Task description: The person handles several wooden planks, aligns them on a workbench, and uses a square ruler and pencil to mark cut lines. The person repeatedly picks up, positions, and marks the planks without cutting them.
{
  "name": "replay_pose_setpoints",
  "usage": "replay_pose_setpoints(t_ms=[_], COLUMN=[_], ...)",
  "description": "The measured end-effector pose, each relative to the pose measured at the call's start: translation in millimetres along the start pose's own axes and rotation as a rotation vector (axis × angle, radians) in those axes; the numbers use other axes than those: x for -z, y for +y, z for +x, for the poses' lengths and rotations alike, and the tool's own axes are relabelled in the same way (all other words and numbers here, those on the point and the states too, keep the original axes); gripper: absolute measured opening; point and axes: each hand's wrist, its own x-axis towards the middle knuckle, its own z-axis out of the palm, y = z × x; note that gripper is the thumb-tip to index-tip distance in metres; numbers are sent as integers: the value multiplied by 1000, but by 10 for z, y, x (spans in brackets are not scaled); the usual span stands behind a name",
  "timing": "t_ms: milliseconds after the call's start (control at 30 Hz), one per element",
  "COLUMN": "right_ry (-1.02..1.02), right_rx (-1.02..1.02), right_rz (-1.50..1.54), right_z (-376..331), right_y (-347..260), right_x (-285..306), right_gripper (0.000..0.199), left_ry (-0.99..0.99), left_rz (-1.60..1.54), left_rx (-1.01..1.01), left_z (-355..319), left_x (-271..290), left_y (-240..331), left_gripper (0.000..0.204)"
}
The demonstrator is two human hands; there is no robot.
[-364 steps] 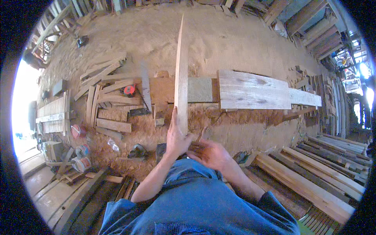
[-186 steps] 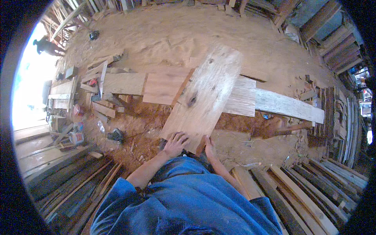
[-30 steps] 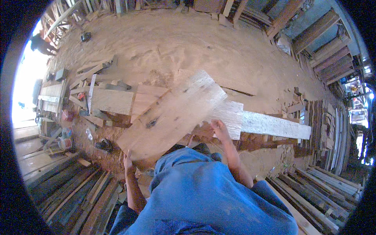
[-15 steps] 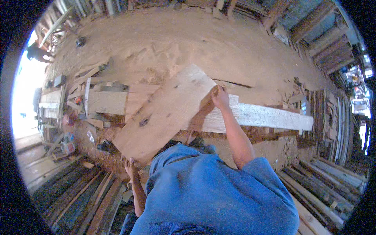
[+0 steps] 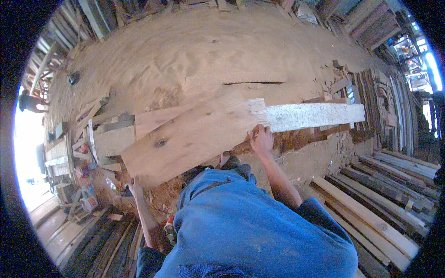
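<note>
A wide wooden board point(image 5: 190, 139) with dark knots lies slantwise in front of me, its left end nearer my body. My right hand point(image 5: 262, 139) grips its near edge toward the right end, fingers bent over the edge. My left hand point(image 5: 135, 186) holds the near left corner; part of its fingers is hidden by the board. Under the board's right end runs a white-coated plank point(image 5: 315, 116), stretching off to the right. Another flat board point(image 5: 155, 118) shows behind the held one, partly covered by it.
Timber offcuts point(image 5: 113, 139) are heaped at the left, near a clear plastic container point(image 5: 89, 203). Long planks point(image 5: 371, 217) lie stacked at the lower right, dark boards point(image 5: 99, 241) at the lower left. Brown sawdust-like material point(image 5: 208, 55) covers the ground beyond.
The board has swung clockwise, its right end coming down nearer to the white-coated plank's line. My right hand has moved nearer to me and my left hand slightly leftward. The whole view has shifted.
</note>
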Motion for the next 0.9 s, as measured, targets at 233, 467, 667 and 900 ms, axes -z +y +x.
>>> replay_pose_setpoints(t_ms=[233, 467, 667, 900], right_ry=[83, 128, 257, 194], right_rx=[-196, -105, -76, -99], right_rz=[68, 227, 298, 269], right_z=[-352, -418, -433, -98], right_y=[588, 829, 774, 621], right_x=[119, 41, -191, -109], right_gripper=[49, 42, 37, 51], left_ry=[-240, -134, -201, -129], left_rz=[458, 911, 807, 893], left_rx=[-239, -364, -368, -307], left_z=[454, 583, 795, 649], left_x=[-830, -1490, -1547, -1486], left_y=[426, 624, 806, 797], left_gripper=[55, 72, 74, 80])
